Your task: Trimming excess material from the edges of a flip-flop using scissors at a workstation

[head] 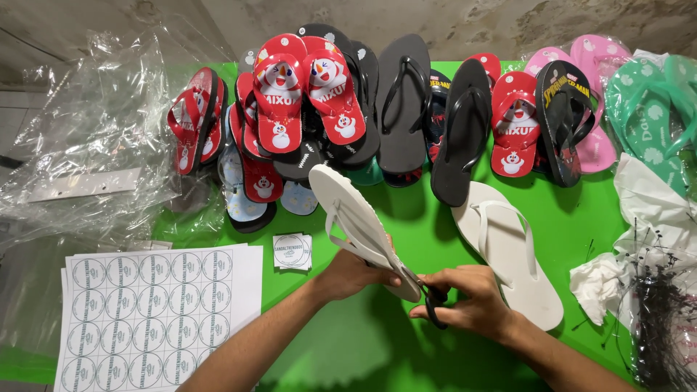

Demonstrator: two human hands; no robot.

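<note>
My left hand (353,274) grips the heel end of a white flip-flop (347,213), holding it tilted up above the green table (406,218). Small black-handled scissors (428,299) are in my right hand (468,297), their tips right at the heel of the held flip-flop. The matching white flip-flop (512,254) lies flat on the table just right of my hands.
Rows of red, black, pink and teal flip-flops (403,101) lie along the table's far side. A sheet of round stickers (156,308) lies front left, with a small sticker stack (292,251) beside it. Clear plastic bags (87,145) pile at left; black ties and white paper (653,290) at right.
</note>
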